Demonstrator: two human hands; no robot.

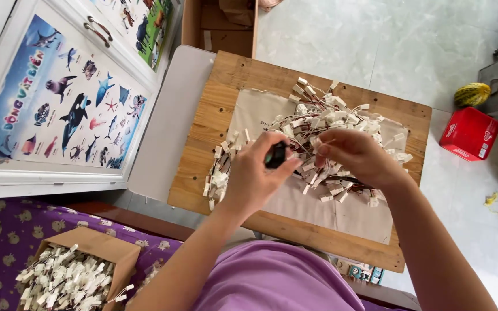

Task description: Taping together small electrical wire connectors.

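My left hand (253,175) is closed around a small black part (275,155), held over a wooden board (217,109). My right hand (359,156) pinches thin wires from a heap of small wire harnesses with white connectors (332,124). The heap lies on a beige cloth (260,109) spread over the board. A smaller bundle of the same harnesses (219,173) sits just left of my left hand. The fingertips of both hands nearly meet above the cloth.
A cardboard box full of white-connector wires (73,276) stands at the lower left on purple patterned fabric (1,230). White cabinet doors with a sea-animal poster (64,103) fill the left. A red box (469,133) and a yellow-green fruit (471,94) lie on the tiled floor at right.
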